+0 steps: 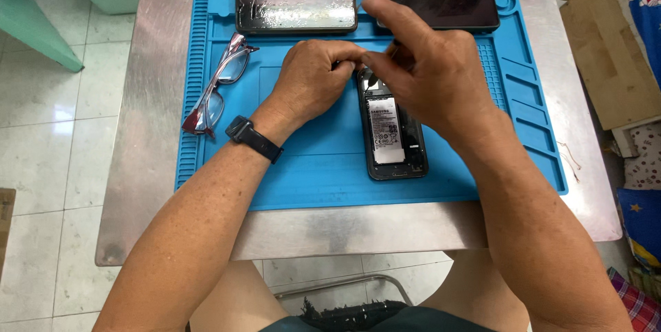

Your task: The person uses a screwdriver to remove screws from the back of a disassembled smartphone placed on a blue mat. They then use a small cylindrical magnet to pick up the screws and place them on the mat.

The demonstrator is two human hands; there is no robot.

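An opened phone (392, 140) lies back-up on the blue work mat (310, 167), its silver battery showing. My left hand (313, 78) rests at the phone's top left corner, fingers curled against it. My right hand (423, 70) hovers over the phone's top end, thumb and fingers pinched on a thin dark tool (395, 48) whose tip is hidden behind the fingers. A black watch (251, 138) sits on my left wrist.
Two more phones lie along the mat's far edge: one with a cracked screen (296, 5), one dark (441, 3). Folded glasses (219, 84) lie at the mat's left. The mat covers a metal table (138, 187). A wooden board (609, 56) stands to the right.
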